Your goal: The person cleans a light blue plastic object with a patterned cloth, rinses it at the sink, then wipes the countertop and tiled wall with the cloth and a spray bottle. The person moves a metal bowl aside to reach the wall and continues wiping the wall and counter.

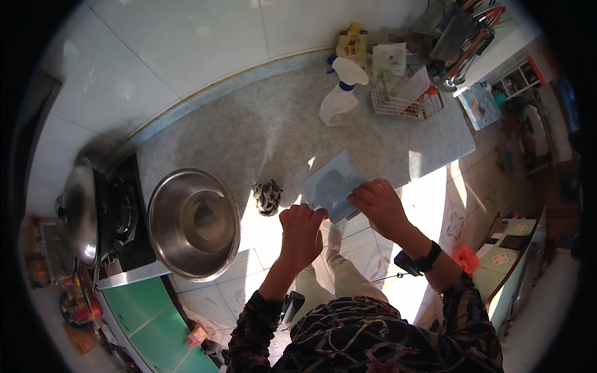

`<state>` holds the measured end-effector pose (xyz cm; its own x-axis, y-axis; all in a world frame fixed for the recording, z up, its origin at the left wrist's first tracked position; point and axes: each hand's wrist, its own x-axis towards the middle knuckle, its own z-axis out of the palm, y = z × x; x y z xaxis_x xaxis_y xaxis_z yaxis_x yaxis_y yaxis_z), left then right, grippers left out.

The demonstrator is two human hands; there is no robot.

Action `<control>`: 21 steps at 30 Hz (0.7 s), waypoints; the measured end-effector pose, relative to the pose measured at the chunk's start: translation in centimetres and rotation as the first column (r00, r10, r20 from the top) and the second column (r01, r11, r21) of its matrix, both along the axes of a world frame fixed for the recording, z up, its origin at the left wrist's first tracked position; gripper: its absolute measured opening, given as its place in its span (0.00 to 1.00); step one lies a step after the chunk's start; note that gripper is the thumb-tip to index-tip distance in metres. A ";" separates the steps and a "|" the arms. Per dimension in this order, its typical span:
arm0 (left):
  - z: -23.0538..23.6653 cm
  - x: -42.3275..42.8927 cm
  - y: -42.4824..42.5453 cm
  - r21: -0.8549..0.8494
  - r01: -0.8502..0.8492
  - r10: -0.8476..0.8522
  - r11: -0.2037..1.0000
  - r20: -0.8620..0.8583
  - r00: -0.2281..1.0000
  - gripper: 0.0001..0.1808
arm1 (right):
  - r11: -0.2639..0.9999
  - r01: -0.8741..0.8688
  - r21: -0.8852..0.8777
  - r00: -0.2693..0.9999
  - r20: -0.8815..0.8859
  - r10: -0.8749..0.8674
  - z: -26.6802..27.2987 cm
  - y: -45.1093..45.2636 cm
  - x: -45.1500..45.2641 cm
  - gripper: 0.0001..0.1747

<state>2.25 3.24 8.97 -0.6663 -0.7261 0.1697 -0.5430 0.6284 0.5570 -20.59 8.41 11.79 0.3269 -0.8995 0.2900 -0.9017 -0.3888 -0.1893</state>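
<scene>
Between my hands is a pale blue, flat plastic piece (330, 179), perhaps a bag or a tray; its exact kind is not clear. It is tilted at the counter's front edge, with a darker patch in its middle. My left hand (301, 233) has its fingers curled at the near left corner. At the right edge, my right hand (381, 207) pinches it, fingertips partly hidden from view. A crumpled grey-and-black bundle (267, 197), perhaps cloth, sits left of the plastic piece, near my left hand. Farther left stands a wide stainless steel basin (163, 224).
A lidded wok (81, 210) sits on a gas stove (133, 205) at far left. Behind the plastic piece, a white spray bottle (336, 103) stands on the grey counter (242, 126). A wire basket (396, 109) and a yellow-capped pouch (352, 44) are at the back right.
</scene>
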 end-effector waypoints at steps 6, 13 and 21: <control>-1.1 3.5 2.7 0.264 0.008 -0.035 0.964 0.098 0.995 0.07 | 0.972 0.207 0.110 0.973 0.082 -0.217 0.2 1.9 -3.6 0.22; -4.6 4.3 -0.8 -0.016 -0.170 0.169 0.985 -0.015 0.985 0.38 | 0.874 0.434 0.217 0.832 0.274 -0.482 -1.2 4.9 -6.4 0.26; -11.9 0.7 -2.4 -0.081 -0.375 0.380 0.923 0.059 0.923 0.30 | 0.767 0.557 0.318 0.658 0.393 -0.642 -4.1 8.9 -7.3 0.30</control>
<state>2.96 0.83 -2.92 -0.3572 -0.9149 0.1882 -0.7845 0.4033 0.4711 -27.86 17.35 7.73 -0.4330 -0.8967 0.0923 -0.7145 0.2790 -0.6416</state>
